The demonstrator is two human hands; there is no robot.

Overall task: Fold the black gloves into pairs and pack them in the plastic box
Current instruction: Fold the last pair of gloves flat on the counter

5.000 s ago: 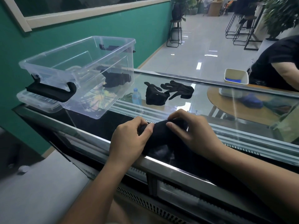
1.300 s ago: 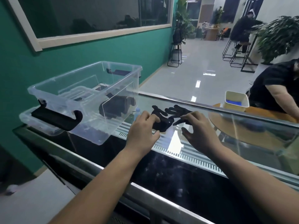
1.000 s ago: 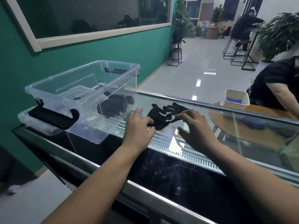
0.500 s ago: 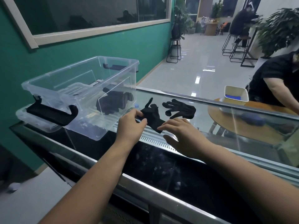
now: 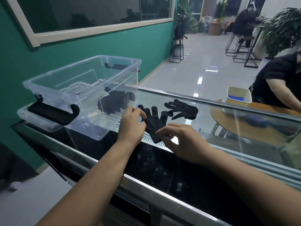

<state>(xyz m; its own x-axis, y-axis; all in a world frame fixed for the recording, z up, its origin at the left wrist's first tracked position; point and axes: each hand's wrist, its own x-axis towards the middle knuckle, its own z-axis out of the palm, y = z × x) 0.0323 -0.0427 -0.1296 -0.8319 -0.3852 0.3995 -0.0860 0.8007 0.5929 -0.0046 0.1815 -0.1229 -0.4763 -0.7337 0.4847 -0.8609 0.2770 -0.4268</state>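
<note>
From the head view, I am laying a black glove flat on the glass table. Its long axis is running from the cuff, nearest me by my right hand, up and away to its spread fingertips by my left hand. My left fingers are pinching lightly at the glove's left edge; my right fingers are loosely curled and touching the cuff end, not closed round anything.

The second glove is lying just beyond, up and to the right, touching or nearly touching the first at the fingertips, its long axis running crosswise. My right hand is the nearer one to it, so I judge that hand should be fetching it and setting it on top to make the pair.

The box is standing to the left, just beside my left hand, with a dark folded pair already inside.

I am seeing no brand, label or readable writing anywhere.
</note>
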